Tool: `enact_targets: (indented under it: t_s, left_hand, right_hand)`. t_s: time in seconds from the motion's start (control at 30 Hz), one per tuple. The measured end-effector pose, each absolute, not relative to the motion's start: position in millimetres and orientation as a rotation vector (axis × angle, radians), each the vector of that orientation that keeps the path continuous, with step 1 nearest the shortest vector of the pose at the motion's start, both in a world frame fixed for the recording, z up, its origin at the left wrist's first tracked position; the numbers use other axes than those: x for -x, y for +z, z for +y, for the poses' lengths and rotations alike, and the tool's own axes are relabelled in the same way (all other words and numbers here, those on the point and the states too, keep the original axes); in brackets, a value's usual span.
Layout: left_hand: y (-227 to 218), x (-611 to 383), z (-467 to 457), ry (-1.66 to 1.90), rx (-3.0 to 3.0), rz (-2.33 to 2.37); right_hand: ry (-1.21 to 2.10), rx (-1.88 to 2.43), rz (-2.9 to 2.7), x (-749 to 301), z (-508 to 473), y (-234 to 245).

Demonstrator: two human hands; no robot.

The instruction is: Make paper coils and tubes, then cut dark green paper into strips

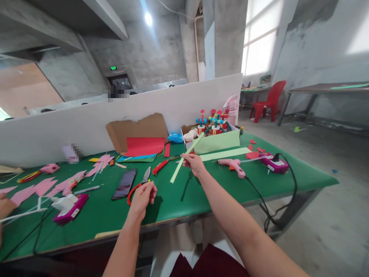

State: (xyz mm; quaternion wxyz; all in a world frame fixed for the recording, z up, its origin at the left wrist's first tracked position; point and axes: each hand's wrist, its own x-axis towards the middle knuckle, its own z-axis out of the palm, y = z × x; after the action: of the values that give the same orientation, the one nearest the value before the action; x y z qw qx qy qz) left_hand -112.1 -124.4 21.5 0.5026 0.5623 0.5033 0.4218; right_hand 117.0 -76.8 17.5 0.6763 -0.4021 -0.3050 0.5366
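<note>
While the right hand (193,162) grips a pale green strip (176,173) slantwise above the bench (173,202), the left hand (145,195) is curled closed over the scissors (147,175); anything inside it is hard to make out. A box (188,146) holds figures (215,125) and white discs (189,136), green paper (217,143) hiding most of its front. Another person's hand (6,206) is cut off at left.

A phone (125,184), scissors (147,175), pink paper (24,195) and a pink glue gun (235,165) are being held up by a green table (177,202).
</note>
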Motion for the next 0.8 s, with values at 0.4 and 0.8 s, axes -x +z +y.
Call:
enact_targets:
  t_s: [0.4, 0.8]
  left_hand:
    - [12, 46, -111, 0.957, -1.421, 1.171]
    - [22, 80, -127, 0.733, -1.442, 1.189]
  right_hand:
    - [1.24, 0.913, -0.861, -104, -77, 11]
    - [1.283, 1.028, -1.1, -108, -80, 12]
